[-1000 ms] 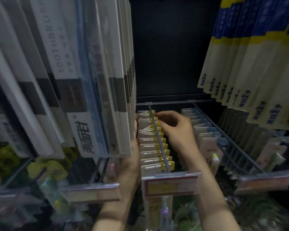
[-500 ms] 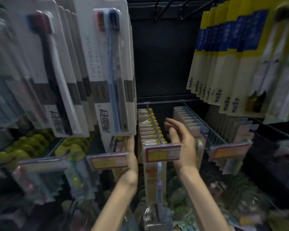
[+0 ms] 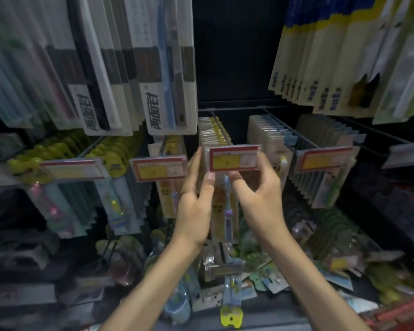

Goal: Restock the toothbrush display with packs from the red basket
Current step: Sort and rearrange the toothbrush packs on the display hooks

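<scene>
Where the view's five o'clock corner cuts it off, the red basket (image 3: 406,315) shows only its rim. Near centre, the left hand (image 3: 195,211) lies straight-fingered against the hanging toothbrush packs (image 3: 226,206), thumb on the front one. The right hand (image 3: 261,204) curls under the price tag (image 3: 233,158) at twelve o'clock, though I cannot tell whether it is gripping it.

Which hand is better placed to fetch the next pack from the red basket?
Right, probably. The red basket shows at the lower right corner, on the side of the right hand. The left hand lies flat against the hanging packs and can steady them.
</scene>
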